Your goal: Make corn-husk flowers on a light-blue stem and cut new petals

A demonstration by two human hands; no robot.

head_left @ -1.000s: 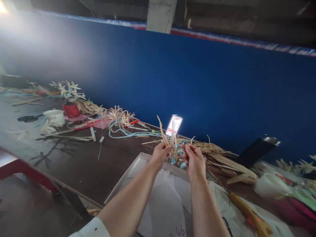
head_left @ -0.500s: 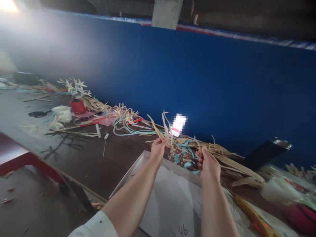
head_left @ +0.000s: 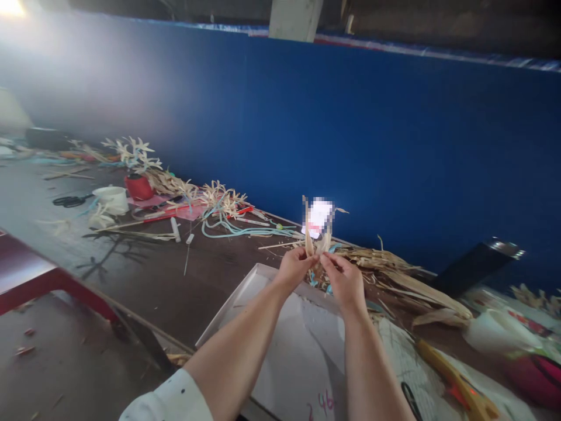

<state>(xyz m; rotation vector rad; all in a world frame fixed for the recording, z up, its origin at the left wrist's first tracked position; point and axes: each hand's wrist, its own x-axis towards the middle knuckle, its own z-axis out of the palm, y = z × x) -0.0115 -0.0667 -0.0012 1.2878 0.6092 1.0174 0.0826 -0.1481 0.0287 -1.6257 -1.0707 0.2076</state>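
Both hands meet above the far edge of a shallow white tray [head_left: 249,292]. Pinched in the fingers of my left hand [head_left: 295,269] is a pale dried husk strip [head_left: 309,242] that points upward. My right hand [head_left: 346,280] has its thumb and forefinger closed on a second husk strip [head_left: 324,242], right beside the first. Whether the two strips are joined at the base is hidden by the fingertips. Behind the hands stands a bright, blurred-out phone-like screen [head_left: 318,216]. Scraps of husk and light blue strips lie just beneath.
Dried husks [head_left: 394,266] lie along the blue wall at the right, near a black cylinder [head_left: 477,266]. A yellow tool [head_left: 456,380] rests lower right. Leftward are husk flowers [head_left: 223,199], light blue cord [head_left: 245,230], red thread spool [head_left: 139,187], white cup [head_left: 111,200] and scissors [head_left: 72,201].
My right hand has moved left to meet my left hand, which has shifted slightly right. Their fingertips are now close together at the husk strips.
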